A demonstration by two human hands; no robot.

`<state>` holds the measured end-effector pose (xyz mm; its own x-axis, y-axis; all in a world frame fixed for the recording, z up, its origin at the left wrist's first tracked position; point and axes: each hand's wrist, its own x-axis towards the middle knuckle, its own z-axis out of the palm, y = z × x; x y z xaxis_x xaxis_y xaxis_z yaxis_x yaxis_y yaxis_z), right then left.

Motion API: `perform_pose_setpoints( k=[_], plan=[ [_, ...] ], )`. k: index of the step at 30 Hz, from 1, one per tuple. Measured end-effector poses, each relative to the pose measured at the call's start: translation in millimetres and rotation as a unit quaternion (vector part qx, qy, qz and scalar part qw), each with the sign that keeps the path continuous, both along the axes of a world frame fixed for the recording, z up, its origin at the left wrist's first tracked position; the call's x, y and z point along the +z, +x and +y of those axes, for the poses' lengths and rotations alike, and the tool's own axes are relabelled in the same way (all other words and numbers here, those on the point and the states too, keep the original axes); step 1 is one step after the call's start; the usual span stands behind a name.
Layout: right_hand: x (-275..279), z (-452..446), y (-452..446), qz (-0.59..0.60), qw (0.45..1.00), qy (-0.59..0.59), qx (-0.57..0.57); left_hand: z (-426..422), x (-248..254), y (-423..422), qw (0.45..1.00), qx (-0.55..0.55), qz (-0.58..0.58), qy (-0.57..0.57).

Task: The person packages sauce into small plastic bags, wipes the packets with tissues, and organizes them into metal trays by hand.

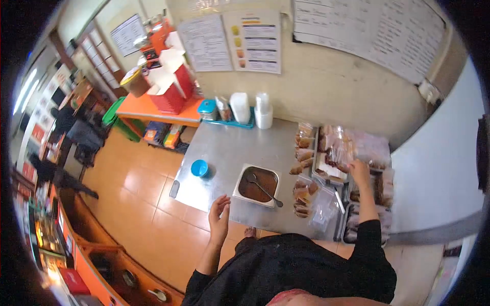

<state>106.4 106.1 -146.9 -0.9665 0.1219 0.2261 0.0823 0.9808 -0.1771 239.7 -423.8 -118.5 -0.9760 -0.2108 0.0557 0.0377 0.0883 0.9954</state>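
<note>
My right hand [359,172] reaches over the metal tray [329,174] on the right side of the table. Its fingers close on the edge of a clear plastic packet [338,152] with dark brown contents; the fingertips are small and blurred. My left hand [219,213] is raised at the table's front edge, fingers apart and loosely bent, with nothing in it. Ahead of it stands a square steel pan [239,193] of brown sauce [258,189], a dark spoon [265,192] resting in it. A blue cup [199,168] stands farther left.
More filled packets [303,196] lie beside empty clear bags [323,209] and a white-handled tool [339,201]. Other trays [352,224] hold packets at right. White containers [240,108] and a blue-lidded jar [207,109] stand at the back. Two people are far left.
</note>
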Motion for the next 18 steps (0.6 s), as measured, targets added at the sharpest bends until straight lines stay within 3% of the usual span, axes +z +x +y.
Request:
perform_pose_setpoints(
  k=[2,6,8,9,14,17,18],
  plan=[
    [-6.2,6.6,-0.4,-0.014,0.999,0.02,0.022,4.8,-11.5,31.5,0.991,0.132,-0.001,0.016],
    [-60.9,35.3,10.7,0.004,0.962,0.202,0.185,44.8,-31.7,93.5,0.954,0.296,-0.002,0.041],
    [-94.3,48.8,17.0,0.006,0.966,0.148,0.214,71.0,-51.5,113.8,0.944,0.324,0.005,0.055],
    [-102.2,58.3,20.3,0.002,0.971,0.092,0.22,89.2,-51.2,119.4,0.947,0.317,-0.001,0.058],
    [-28.8,61.0,45.8,0.011,0.983,-0.005,0.184,153.3,-49.1,128.5,0.966,0.233,0.001,0.109],
    [-34.2,98.8,44.7,-0.169,0.978,0.013,0.121,175.0,-40.7,120.7,0.974,0.21,0.0,0.084],
    [-34.5,101.3,51.2,-0.171,0.978,0.008,0.116,180.3,-40.1,118.0,0.978,0.195,-0.002,0.077]
  ],
)
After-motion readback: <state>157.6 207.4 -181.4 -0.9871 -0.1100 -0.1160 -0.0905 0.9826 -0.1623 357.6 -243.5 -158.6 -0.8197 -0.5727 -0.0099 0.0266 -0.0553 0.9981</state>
